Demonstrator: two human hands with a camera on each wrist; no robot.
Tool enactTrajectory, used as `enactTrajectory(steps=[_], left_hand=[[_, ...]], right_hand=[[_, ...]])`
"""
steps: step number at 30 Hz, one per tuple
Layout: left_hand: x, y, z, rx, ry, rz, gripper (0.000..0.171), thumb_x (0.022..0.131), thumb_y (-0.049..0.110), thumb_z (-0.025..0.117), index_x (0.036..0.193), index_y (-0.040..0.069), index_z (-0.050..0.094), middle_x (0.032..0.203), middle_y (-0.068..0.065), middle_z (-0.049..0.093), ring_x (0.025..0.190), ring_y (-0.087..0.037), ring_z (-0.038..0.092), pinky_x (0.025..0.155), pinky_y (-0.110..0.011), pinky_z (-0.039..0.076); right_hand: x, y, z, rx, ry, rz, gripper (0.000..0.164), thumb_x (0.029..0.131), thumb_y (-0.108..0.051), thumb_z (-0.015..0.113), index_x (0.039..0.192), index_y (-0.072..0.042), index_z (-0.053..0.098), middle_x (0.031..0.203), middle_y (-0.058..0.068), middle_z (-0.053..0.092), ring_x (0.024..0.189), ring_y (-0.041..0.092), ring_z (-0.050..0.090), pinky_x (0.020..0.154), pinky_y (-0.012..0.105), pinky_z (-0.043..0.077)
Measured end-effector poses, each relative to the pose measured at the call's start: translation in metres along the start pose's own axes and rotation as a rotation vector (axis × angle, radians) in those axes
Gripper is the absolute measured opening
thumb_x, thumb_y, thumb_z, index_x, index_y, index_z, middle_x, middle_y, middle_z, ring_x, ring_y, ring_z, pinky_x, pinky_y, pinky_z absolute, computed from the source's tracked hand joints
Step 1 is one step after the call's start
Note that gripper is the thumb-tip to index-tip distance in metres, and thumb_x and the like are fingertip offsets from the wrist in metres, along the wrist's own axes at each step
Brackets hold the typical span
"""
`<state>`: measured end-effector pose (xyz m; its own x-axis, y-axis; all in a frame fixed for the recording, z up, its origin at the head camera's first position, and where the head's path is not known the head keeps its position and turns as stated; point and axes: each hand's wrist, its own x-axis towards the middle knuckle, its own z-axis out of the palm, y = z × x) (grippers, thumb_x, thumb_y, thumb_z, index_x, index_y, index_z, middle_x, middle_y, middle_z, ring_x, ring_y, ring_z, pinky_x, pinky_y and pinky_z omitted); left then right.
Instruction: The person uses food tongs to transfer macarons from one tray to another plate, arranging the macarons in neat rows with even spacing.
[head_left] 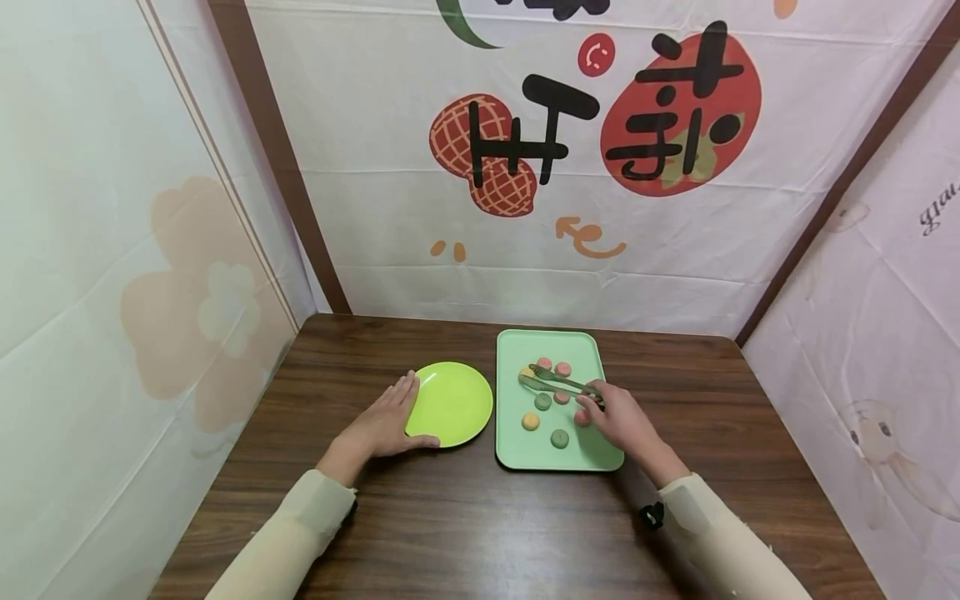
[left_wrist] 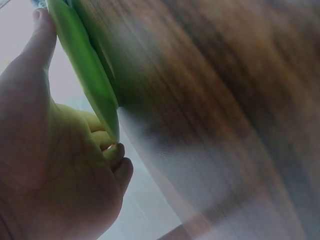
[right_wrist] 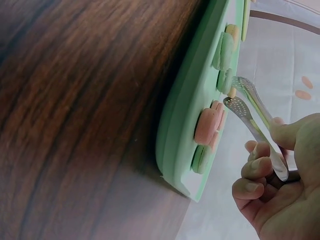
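My left hand [head_left: 381, 423] touches the left rim of a bright yellow-green round plate [head_left: 453, 404], fingers stretched and thumb spread along the near edge. To the plate's right, a pale green rectangular tray [head_left: 516, 448] bears several pink, green and yellow macarons. Over its right side, my right hand [head_left: 621, 423] holds metal tongs [right_wrist: 252, 125] with perforated tips, between thumb and fingers. The tong tips stand apart at a yellow macaron [head_left: 527, 373] near the tray's upper left; whether both touch it is unclear. Closer to me lie a second yellow macaron [head_left: 531, 422] and a green macaron [head_left: 559, 438].
Plate and tray rest on a dark wood-grain table [head_left: 480, 533], with a narrow gap between them. Printed white cloth [head_left: 360, 208] hangs behind the table's far edge, and more cloth walls flank both sides.
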<state>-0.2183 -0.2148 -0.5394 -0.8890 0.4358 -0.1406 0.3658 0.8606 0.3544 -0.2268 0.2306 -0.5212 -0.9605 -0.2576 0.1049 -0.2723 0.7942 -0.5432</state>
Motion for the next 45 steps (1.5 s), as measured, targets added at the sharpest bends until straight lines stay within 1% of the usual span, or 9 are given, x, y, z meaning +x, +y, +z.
enactTrajectory(steps=[7, 11, 17, 22, 24, 26, 32, 42, 45], left_hand=[[-0.001, 0.001, 0.000, -0.003, 0.002, 0.001, 0.127, 0.093, 0.072, 0.070, 0.167, -0.012, 0.010, 0.176, -0.032, 0.008, 0.164, -0.044, 0.013, 0.133, -0.057, 0.019], [-0.001, 0.001, 0.001, -0.007, 0.004, 0.000, 0.127, 0.093, 0.072, 0.070, 0.167, -0.012, 0.010, 0.176, -0.031, 0.008, 0.164, -0.044, 0.013, 0.133, -0.057, 0.019], [-0.001, 0.000, 0.002, -0.006, 0.007, -0.002, 0.128, 0.093, 0.073, 0.070, 0.167, -0.012, 0.010, 0.176, -0.031, 0.007, 0.164, -0.044, 0.013, 0.133, -0.057, 0.019], [-0.001, 0.001, 0.000, -0.006, 0.005, -0.001, 0.128, 0.093, 0.073, 0.070, 0.167, -0.012, 0.010, 0.176, -0.032, 0.008, 0.164, -0.044, 0.014, 0.133, -0.057, 0.020], [-0.002, 0.001, -0.001, -0.006, 0.003, -0.001, 0.127, 0.093, 0.072, 0.070, 0.167, -0.012, 0.010, 0.176, -0.031, 0.008, 0.164, -0.044, 0.014, 0.133, -0.057, 0.019], [-0.002, 0.002, -0.002, -0.009, 0.004, -0.001, 0.127, 0.093, 0.071, 0.071, 0.166, -0.013, 0.010, 0.176, -0.032, 0.008, 0.164, -0.045, 0.013, 0.133, -0.057, 0.019], [-0.002, 0.003, -0.002, -0.006, 0.003, 0.001, 0.127, 0.093, 0.071, 0.071, 0.166, -0.013, 0.012, 0.175, -0.032, 0.009, 0.164, -0.045, 0.014, 0.133, -0.057, 0.020], [0.001, 0.002, -0.001, -0.008, -0.013, -0.018, 0.128, 0.093, 0.073, 0.070, 0.167, -0.012, 0.010, 0.176, -0.030, 0.006, 0.164, -0.043, 0.012, 0.133, -0.056, 0.018], [0.002, 0.001, 0.000, -0.005, -0.011, -0.017, 0.129, 0.092, 0.074, 0.070, 0.167, -0.012, 0.010, 0.176, -0.030, 0.007, 0.164, -0.043, 0.012, 0.133, -0.056, 0.018]], right_hand=[[-0.002, -0.005, 0.001, 0.010, 0.015, -0.012, 0.036, 0.110, -0.030, 0.065, 0.133, -0.002, 0.070, 0.117, 0.015, 0.076, 0.098, 0.027, 0.074, 0.079, 0.048, 0.060], [-0.002, -0.009, 0.002, 0.003, 0.031, -0.042, 0.036, 0.110, -0.028, 0.065, 0.132, 0.000, 0.070, 0.115, 0.016, 0.077, 0.095, 0.027, 0.074, 0.079, 0.049, 0.061], [-0.001, -0.014, 0.005, 0.013, 0.033, -0.067, 0.035, 0.110, -0.028, 0.066, 0.132, -0.001, 0.072, 0.115, 0.014, 0.077, 0.098, 0.026, 0.074, 0.084, 0.050, 0.062], [-0.001, -0.021, 0.005, 0.056, -0.005, -0.057, 0.037, 0.111, -0.029, 0.064, 0.136, -0.002, 0.070, 0.106, 0.012, 0.078, 0.080, 0.013, 0.073, 0.072, 0.041, 0.060], [0.000, -0.024, 0.005, 0.080, -0.022, -0.056, 0.035, 0.111, -0.029, 0.064, 0.134, -0.003, 0.070, 0.102, 0.011, 0.078, 0.074, 0.011, 0.070, 0.068, 0.038, 0.057], [0.002, -0.027, 0.005, 0.088, -0.024, -0.067, 0.033, 0.110, -0.029, 0.066, 0.130, -0.005, 0.072, 0.101, 0.008, 0.078, 0.076, 0.011, 0.069, 0.069, 0.037, 0.056], [0.007, -0.033, 0.011, 0.043, 0.002, -0.109, 0.019, 0.109, -0.028, 0.068, 0.117, -0.012, 0.075, 0.102, 0.001, 0.075, 0.086, 0.011, 0.068, 0.074, 0.039, 0.059], [0.012, -0.042, 0.020, 0.070, -0.009, -0.187, 0.014, 0.109, -0.025, 0.068, 0.112, -0.013, 0.074, 0.094, 0.004, 0.075, 0.076, 0.007, 0.063, 0.067, 0.034, 0.055], [0.014, -0.046, 0.021, 0.080, -0.024, -0.190, 0.014, 0.109, -0.025, 0.068, 0.113, -0.013, 0.074, 0.097, 0.006, 0.076, 0.081, 0.008, 0.067, 0.071, 0.035, 0.057]])
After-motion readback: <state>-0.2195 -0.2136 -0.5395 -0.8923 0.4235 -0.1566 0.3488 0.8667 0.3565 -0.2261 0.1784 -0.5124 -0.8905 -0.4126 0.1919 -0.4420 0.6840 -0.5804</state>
